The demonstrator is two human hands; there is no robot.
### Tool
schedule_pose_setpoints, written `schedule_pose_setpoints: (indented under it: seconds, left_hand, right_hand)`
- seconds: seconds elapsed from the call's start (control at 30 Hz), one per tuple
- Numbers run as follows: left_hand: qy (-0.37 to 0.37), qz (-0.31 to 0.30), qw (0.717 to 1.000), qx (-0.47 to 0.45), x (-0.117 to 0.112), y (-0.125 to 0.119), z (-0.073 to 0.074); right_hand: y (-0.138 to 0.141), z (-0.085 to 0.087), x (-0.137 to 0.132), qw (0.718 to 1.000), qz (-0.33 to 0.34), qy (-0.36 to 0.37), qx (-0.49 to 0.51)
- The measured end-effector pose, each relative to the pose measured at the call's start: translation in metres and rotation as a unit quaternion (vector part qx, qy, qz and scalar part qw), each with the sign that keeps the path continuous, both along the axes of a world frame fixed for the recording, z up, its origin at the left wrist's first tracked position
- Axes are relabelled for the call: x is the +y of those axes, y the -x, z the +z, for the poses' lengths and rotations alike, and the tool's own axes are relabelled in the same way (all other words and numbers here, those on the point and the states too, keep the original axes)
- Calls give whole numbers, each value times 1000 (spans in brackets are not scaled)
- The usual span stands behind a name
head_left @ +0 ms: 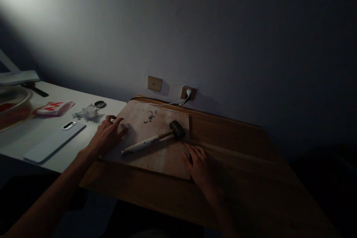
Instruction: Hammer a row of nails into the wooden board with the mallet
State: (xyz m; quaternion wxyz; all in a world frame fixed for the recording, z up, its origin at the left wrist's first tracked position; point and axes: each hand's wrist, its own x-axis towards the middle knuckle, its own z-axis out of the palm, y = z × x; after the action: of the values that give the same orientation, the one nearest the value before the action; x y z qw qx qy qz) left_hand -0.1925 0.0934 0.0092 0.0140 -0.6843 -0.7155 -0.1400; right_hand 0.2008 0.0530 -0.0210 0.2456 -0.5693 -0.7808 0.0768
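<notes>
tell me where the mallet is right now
The mallet lies flat on the wooden board at the centre of the head view, between the left hand and the right hand, neither touching it.

The board [156,154] is pale tan, with dark specks near its 12 o'clock edge. The mallet [153,140] has a black head and a whitish, smeared handle. At the board's 3 o'clock the table [237,145] is warm brown; at 9 o'clock the desk [83,100] is white, with a red-and-white packet [52,108]. The wall [223,44] is grey-blue.
</notes>
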Motion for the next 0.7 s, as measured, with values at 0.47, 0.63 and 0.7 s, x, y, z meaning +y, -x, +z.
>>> schedule_pose_setpoints:
  seconds: [0.47,0.63,0.7]
  left_hand:
    - [-10,-127,992,-18,-10,-89,-10]
    - [17,-188,982,-2,-25,-136,2]
    - [25,-201,979,20,-32,-154,8]
  right_hand:
    - [-86,-5,-1,983,-180,-27,-35]
    - [-129,-13,-10,968,-248,-34,-30]
    - [-144,-15,-15,965,-259,-41,-29]
